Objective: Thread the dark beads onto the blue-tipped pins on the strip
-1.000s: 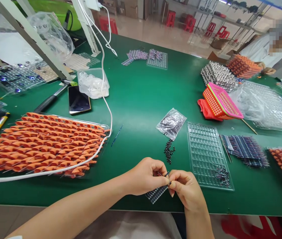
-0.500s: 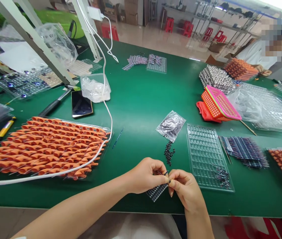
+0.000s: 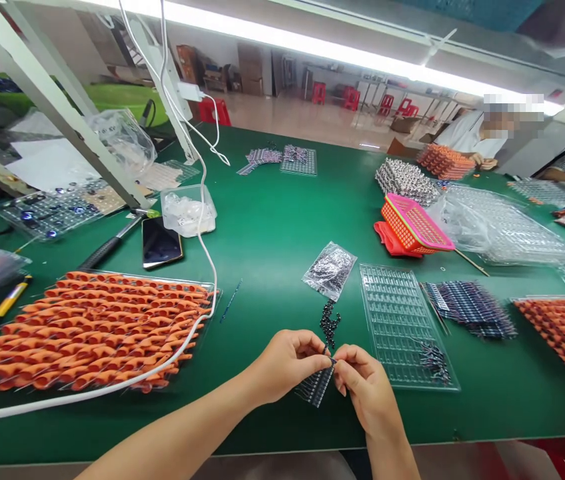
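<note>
Near the table's front edge, my left hand [image 3: 293, 365] has its thumb and fingers closed on a dark strip of small parts with thin wires [image 3: 318, 387], which hangs below the fingers. My right hand [image 3: 361, 381] pinches at the strip's upper end, its fingertips almost meeting the left thumb. Whatever tiny piece sits between the right fingertips is hidden. Just beyond my hands lies a loose pile of small black beads [image 3: 330, 321]. It trails from a clear plastic bag [image 3: 330, 270] holding more of them.
On the right lie a clear ribbed tray [image 3: 392, 320] with small wired parts, a stack of dark striped strips [image 3: 472, 310] and a pink-rimmed basket [image 3: 417, 223]. Orange parts fill a tray [image 3: 92, 327] on the left, crossed by a white cable [image 3: 207, 253]. A co-worker [image 3: 480, 143] sits far right.
The view has tilted upward, showing more of the overhead lamp. Both hands remain together at the strip, which now hangs more steeply; the right fingers have shifted slightly.
</note>
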Demonstrator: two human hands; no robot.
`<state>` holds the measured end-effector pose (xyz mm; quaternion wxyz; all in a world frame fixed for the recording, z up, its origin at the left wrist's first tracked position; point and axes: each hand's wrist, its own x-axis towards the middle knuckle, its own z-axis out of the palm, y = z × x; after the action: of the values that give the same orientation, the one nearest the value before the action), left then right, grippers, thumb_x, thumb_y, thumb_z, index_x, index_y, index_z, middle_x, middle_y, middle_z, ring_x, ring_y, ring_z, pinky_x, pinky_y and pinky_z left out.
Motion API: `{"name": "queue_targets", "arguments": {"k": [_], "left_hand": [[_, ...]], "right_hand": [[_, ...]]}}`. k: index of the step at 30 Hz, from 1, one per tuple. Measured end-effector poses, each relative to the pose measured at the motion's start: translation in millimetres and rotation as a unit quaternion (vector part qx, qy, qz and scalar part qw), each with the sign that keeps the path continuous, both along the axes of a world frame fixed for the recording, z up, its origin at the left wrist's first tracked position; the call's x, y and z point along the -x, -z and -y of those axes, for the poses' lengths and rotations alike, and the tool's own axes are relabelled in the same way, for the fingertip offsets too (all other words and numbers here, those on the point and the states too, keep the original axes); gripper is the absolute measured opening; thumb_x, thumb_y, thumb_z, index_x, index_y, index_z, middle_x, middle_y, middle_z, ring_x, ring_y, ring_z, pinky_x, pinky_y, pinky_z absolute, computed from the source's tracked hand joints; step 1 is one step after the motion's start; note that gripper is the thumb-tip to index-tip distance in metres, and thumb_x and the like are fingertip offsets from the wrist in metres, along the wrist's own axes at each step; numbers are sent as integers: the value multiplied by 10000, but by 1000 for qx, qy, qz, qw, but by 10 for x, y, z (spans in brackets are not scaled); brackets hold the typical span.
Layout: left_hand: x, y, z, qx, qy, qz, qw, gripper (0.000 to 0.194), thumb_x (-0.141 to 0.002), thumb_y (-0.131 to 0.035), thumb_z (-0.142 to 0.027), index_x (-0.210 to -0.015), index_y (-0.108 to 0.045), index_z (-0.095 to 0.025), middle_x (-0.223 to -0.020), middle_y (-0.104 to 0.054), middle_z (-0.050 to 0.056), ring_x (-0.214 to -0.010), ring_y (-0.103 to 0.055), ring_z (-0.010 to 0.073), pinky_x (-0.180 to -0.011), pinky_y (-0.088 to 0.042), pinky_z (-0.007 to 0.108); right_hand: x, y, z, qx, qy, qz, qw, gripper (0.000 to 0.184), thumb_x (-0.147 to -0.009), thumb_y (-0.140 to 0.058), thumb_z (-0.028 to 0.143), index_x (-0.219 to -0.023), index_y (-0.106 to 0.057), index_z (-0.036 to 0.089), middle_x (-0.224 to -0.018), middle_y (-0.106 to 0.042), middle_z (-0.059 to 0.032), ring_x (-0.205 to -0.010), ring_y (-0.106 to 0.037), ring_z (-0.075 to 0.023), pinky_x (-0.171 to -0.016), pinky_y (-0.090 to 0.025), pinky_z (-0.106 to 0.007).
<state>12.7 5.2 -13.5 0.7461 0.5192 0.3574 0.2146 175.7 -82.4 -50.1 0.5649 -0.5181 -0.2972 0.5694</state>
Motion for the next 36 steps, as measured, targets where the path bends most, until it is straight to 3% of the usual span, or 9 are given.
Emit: {"name": "queue_targets", "arguments": {"k": [4, 8, 12, 22, 29, 36], "left_hand": [[-3, 11, -16, 33, -5, 10, 999, 270, -667, -804, -223, -892, -692, -123, -731, -678, 2, -709, -606, 134, -721, -462, 273], [-13, 19, -35, 70, -8, 30, 997, 290, -622, -839, -218, -857, -697, -124, -732, -691, 1, -709, -609, 130, -717, -458, 265], [-18, 37, -28, 50, -14, 37, 998, 209, -671, -822, -276, -751, -705, -122, -690, -675, 4, -665, -575, 119, -670, -431, 254], [-11, 32, -18, 7, -16, 27, 999, 241, -746, -774, -341, -768, -668, -126, -671, -597, -16, -638, -495, 102, -620, -381, 237], [10, 50, -22, 6, 13, 35, 999, 259, -748, -764, -354, -759, -652, -122, -658, -559, -25, -620, -452, 95, -604, -335, 235], [-2, 28, -38, 3, 16, 21, 1000, 273, -731, -769, -382, -761, -662, -132, -668, -579, -13, -633, -462, 111, -625, -342, 249]], "right_hand": [[-3, -12, 3, -11, 9, 21, 1000, 274, -781, -776, 417, -788, -669, 165, -687, -545, 14, -544, -472, -69, -501, -374, -198], [15, -22, -4, -16, 35, 5, 999, 276, -772, -779, 419, -787, -662, 169, -671, -536, 18, -543, -459, -70, -511, -370, -198], [18, -5, 0, -15, 46, 5, 999, 272, -777, -774, 418, -793, -658, 172, -655, -531, 18, -552, -454, -77, -524, -375, -203], [15, 44, 36, -27, 32, 46, 998, 214, -835, -734, 391, -860, -675, 187, -746, -552, 4, -606, -485, -89, -564, -398, -216], [33, -79, -17, -19, 16, -12, 1000, 304, -718, -821, 433, -766, -688, 164, -699, -554, 1, -537, -466, -81, -501, -371, -218], [37, -72, -27, -19, 35, 15, 999, 272, -743, -799, 427, -780, -705, 174, -710, -582, -7, -557, -485, -91, -531, -396, -228]]}}
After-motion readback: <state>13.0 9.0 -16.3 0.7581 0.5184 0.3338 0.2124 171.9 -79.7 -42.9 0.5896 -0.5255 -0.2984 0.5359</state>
